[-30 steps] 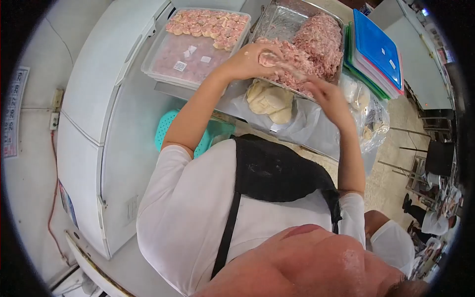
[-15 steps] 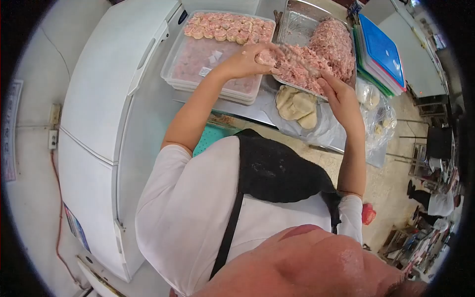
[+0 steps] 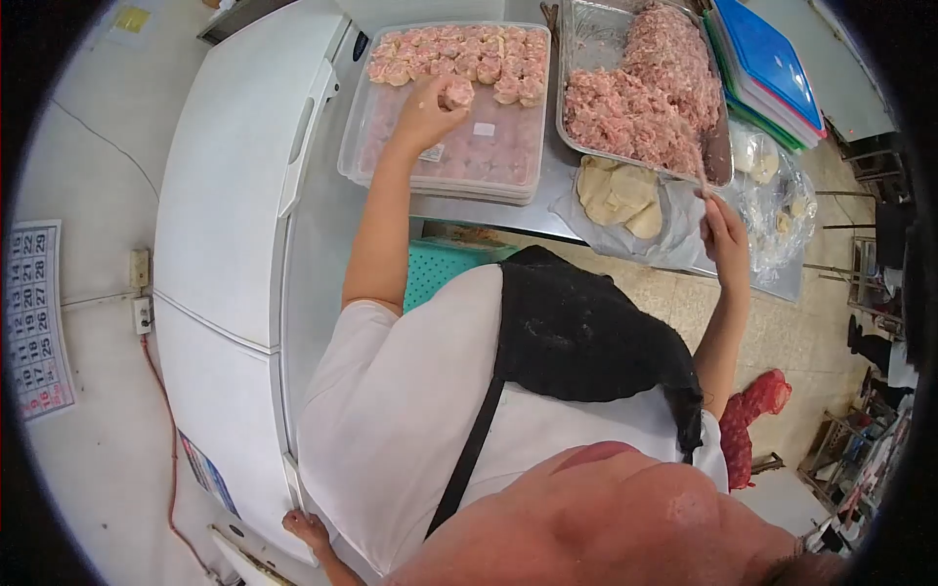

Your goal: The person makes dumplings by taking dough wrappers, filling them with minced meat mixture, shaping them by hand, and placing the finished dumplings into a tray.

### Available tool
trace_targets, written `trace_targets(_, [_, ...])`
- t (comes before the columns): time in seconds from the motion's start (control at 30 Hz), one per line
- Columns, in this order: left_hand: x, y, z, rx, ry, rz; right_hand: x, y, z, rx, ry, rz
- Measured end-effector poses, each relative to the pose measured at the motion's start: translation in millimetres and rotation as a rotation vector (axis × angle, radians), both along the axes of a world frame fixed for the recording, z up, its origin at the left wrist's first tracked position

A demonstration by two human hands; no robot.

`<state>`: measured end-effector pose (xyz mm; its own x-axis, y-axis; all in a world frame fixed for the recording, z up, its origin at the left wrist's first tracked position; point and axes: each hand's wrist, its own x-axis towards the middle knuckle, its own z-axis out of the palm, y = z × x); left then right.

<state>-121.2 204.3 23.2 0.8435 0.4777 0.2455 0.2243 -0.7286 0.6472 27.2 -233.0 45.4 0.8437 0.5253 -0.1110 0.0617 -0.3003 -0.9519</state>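
Observation:
My left hand (image 3: 428, 115) holds a filled dumpling (image 3: 457, 94) above a plastic tray (image 3: 438, 186) with rows of similar dumplings at its far side. My right hand (image 3: 723, 232) grips a thin tool (image 3: 703, 176) by its end, at the near right corner of a metal pan (image 3: 576, 125). Minced meat (image 3: 635, 112) fills the front and right of this pan; some clings to the tool. Just below the pan, round dough wrappers (image 3: 618, 195) lie on plastic sheeting (image 3: 679, 244).
Coloured lids (image 3: 767, 63) are stacked right of the pan, above a clear plastic bag (image 3: 777, 234). A refrigerator (image 3: 234, 176) stands at left; another person's hand (image 3: 308, 527) is near its lower edge. A turquoise perforated basket (image 3: 440, 269) sits below the table. Red patterned cloth (image 3: 752, 420) shows at right.
My hands have moved apart. The left, with the dumpling, went from beside the pan to over the tray; the right drew the tool back from the meat. Another person's hand has appeared at lower left.

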Motion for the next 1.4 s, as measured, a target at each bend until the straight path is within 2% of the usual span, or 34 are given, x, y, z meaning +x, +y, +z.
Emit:
trace_targets(0.07, [8,6,-14,0.211,-0.007,-0.021,-2,-19,1,-0.011,0.063,-0.09])
trace_targets(0.17, [23,-9,-5,0.024,0.094,0.036,1,-39,-1,-0.001,0.101,-0.148])
trace_targets(0.27, [38,-19,-11,0.002,0.096,0.086,14,-52,-12,0.007,0.09,-0.117])
trace_targets(0.4, [59,-29,-20,0.208,0.033,0.058,33,-57,-14,-0.002,0.119,-0.095])
trace_targets(0.5, [71,-15,-37,0.407,-0.036,0.009,55,-58,-16,-0.139,0.072,-0.018])
trace_targets(0.6, [68,-33,-6,0.296,-0.019,-0.116,97,-68,-39,-0.26,-0.18,0.168])
trace_targets(0.7, [57,-69,17,0.392,0.258,0.082,136,-67,-20,-0.602,-0.715,0.305])
trace_targets(0.8, [67,-151,47,0.279,0.027,-0.034,168,-48,18,-0.816,-0.878,0.439])
trace_targets(0.87, [81,-204,44,-0.148,0.102,-0.135,182,-29,14,-0.825,-1.001,0.49])
trace_targets(0.93, [93,-238,5,-0.111,0.078,-0.313,181,-23,-3,-0.793,-1.113,0.565])
trace_targets(1.0, [101,-258,-41,0.006,0.171,-0.377,166,-23,-33,-0.717,-1.209,0.655])
trace_targets(1.1, [101,-278,-88,0.329,0.069,-0.203,180,-33,-5,-0.658,-1.225,0.69])
trace_targets(1.23, [94,-267,-93,0.135,0.1,-0.166,205,-30,11,-0.742,-1.211,0.634])
trace_targets(1.33, [86,-262,-81,-0.078,0.057,-0.071,197,-23,-30,-0.659,-1.203,0.748])
trace_targets(1.37, [83,-261,-79,-0.14,0.013,-0.044,190,-28,-42,-0.487,-1.227,0.702])
trace_targets(1.4, [81,-259,-78,-0.205,-0.029,-0.018,183,-32,-44,-0.47,-1.179,0.671])
